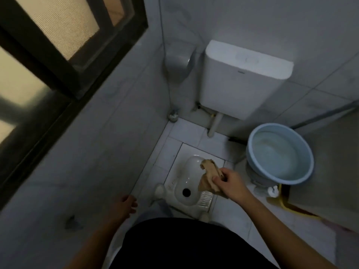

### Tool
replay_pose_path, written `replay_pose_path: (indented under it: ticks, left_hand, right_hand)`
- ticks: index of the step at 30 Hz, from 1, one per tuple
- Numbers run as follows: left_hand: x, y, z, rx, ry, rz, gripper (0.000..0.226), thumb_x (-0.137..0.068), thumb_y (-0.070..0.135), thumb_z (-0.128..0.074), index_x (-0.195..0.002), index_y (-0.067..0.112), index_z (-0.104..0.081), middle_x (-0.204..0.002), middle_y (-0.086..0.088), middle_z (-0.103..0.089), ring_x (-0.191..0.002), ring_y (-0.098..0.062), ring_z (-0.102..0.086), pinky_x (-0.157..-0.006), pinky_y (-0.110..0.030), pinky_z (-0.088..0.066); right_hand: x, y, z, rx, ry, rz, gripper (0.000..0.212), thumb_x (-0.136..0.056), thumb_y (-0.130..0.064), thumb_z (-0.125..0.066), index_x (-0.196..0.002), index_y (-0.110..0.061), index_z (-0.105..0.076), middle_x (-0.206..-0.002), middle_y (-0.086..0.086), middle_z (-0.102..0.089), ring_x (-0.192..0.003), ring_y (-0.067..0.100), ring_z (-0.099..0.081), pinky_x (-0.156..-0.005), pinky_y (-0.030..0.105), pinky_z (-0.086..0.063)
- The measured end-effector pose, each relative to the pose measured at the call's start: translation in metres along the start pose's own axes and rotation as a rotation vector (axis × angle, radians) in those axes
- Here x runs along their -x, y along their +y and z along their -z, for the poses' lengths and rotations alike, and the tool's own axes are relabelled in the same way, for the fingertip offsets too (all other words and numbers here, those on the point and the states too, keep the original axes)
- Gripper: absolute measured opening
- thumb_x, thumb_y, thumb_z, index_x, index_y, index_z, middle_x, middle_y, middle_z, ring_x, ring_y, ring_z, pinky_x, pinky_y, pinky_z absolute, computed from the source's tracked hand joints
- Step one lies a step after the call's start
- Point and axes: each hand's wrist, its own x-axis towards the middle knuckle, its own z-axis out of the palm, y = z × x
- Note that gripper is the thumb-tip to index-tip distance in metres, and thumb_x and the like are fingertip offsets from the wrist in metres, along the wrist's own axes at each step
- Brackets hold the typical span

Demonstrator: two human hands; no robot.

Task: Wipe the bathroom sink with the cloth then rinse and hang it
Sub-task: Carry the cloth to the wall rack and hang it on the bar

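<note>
Place: small home bathroom | squat toilet (187,188) in tiled floor (229,214) | wall cistern (242,78) | blue basin (279,154)

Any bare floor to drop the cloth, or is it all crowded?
Bare tile lies between the squat pan and the cistern pipe, and along the left wall. Crowded at right: blue basin, yellow hose. The right hand holds the cloth above the pan; the left hand is empty.
</note>
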Motion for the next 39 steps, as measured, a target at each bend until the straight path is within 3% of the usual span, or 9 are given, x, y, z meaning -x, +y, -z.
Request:
replay_pose_path:
  ticks: [4, 6, 11, 16, 19, 23, 29, 34, 39]
  left_hand:
    - [-0.056, 0.069, 0.018, -0.141, -0.136, -0.159, 0.033, -0.097, 0.024, -0.053, -0.079, 0.002, -0.070, -0.082, -0.018, -0.075, -0.068, -0.027, -0.067, -0.069, -0.036, -0.052]
    - [-0.072, 0.102, 0.020, -0.139, -0.204, -0.200, 0.026, -0.099, 0.015, -0.054, -0.081, 0.003, -0.069, -0.087, -0.020, -0.075, -0.069, -0.027, -0.068, -0.071, -0.035, -0.052]
    - [-0.080, 0.172, 0.012, -0.142, -0.345, -0.273, 0.019, -0.098, 0.015, -0.056, -0.086, 0.006, -0.069, -0.091, -0.018, -0.074, -0.069, -0.027, -0.066, -0.061, -0.028, -0.044]
    - [-0.031, 0.260, 0.002, -0.092, -0.446, -0.471, 0.017, -0.100, 0.018, -0.055, -0.094, 0.012, -0.070, -0.093, -0.010, -0.077, -0.078, -0.025, -0.070, -0.067, -0.030, -0.049]
    - [0.017, 0.323, 0.001, -0.039, -0.494, -0.667, 0.016, -0.100, 0.018, -0.056, -0.092, 0.013, -0.069, -0.091, -0.009, -0.077, -0.071, -0.021, -0.070, -0.063, -0.029, -0.050]
    - [0.095, 0.413, 0.017, 0.080, -0.575, -0.878, 0.017, -0.100, 0.022, -0.058, -0.096, 0.010, -0.069, -0.082, -0.006, -0.076, -0.064, -0.017, -0.070, -0.063, -0.027, -0.054]
    - [0.207, 0.506, 0.056, 0.206, -0.624, -1.190, 0.030, -0.098, 0.042, -0.059, -0.109, 0.018, -0.073, -0.102, -0.006, -0.078, -0.093, -0.022, -0.075, -0.079, -0.037, -0.061]
    - [0.268, 0.547, 0.087, 0.242, -0.430, -1.424, 0.021, -0.092, 0.029, -0.071, -0.110, 0.020, -0.072, -0.104, -0.001, -0.078, -0.094, -0.017, -0.076, -0.080, -0.031, -0.062]
    - [0.293, 0.577, 0.115, 0.165, -0.360, -1.495, 0.016, -0.096, 0.029, -0.066, -0.105, 0.019, -0.074, -0.098, 0.004, -0.080, -0.094, -0.015, -0.075, -0.085, -0.032, -0.061]
  right_hand:
    - [0.024, 0.008, -0.010, -0.042, 0.162, -0.229, 0.013, -0.091, -0.026, -0.066, -0.087, -0.014, -0.064, -0.072, -0.001, -0.062, -0.068, 0.015, -0.059, -0.058, 0.027, -0.041]
    - [0.039, 0.010, -0.016, -0.110, 0.263, -0.333, 0.012, -0.090, -0.027, -0.066, -0.087, -0.015, -0.065, -0.075, 0.002, -0.066, -0.072, 0.019, -0.063, -0.065, 0.033, -0.048]
    - [0.060, -0.014, -0.023, -0.233, 0.386, -0.410, 0.012, -0.092, -0.031, -0.064, -0.094, -0.019, -0.068, -0.086, 0.002, -0.071, -0.081, 0.018, -0.067, -0.078, 0.043, -0.058]
    - [0.041, -0.096, 0.023, -0.326, 0.553, -0.117, 0.006, -0.092, -0.024, -0.068, -0.087, -0.021, -0.068, -0.074, -0.002, -0.066, -0.064, 0.001, -0.060, -0.056, 0.015, -0.045]
    - [0.027, -0.160, 0.072, -0.346, 0.658, 0.129, 0.009, -0.091, -0.024, -0.070, -0.098, -0.019, -0.071, -0.081, -0.006, -0.070, -0.071, -0.001, -0.063, -0.061, 0.013, -0.048]
    - [0.021, -0.246, 0.146, -0.344, 0.712, 0.404, 0.007, -0.091, -0.016, -0.070, -0.098, -0.017, -0.069, -0.076, -0.014, -0.067, -0.068, -0.004, -0.062, -0.062, 0.012, -0.046]
    - [0.044, -0.361, 0.245, -0.154, 0.711, 0.698, 0.009, -0.090, -0.021, -0.070, -0.098, -0.024, -0.069, -0.081, -0.013, -0.070, -0.074, -0.001, -0.065, -0.067, 0.016, -0.049]
    - [0.071, -0.418, 0.297, -0.181, 0.580, 0.807, 0.017, -0.088, -0.021, -0.071, -0.105, -0.022, -0.071, -0.095, 0.002, -0.076, -0.089, 0.021, -0.074, -0.083, 0.042, -0.060]
    - [0.085, -0.446, 0.337, -0.258, 0.606, 0.808, 0.009, -0.091, -0.005, -0.062, -0.089, -0.006, -0.071, -0.077, 0.006, -0.069, -0.069, 0.015, -0.065, -0.063, 0.030, -0.053]
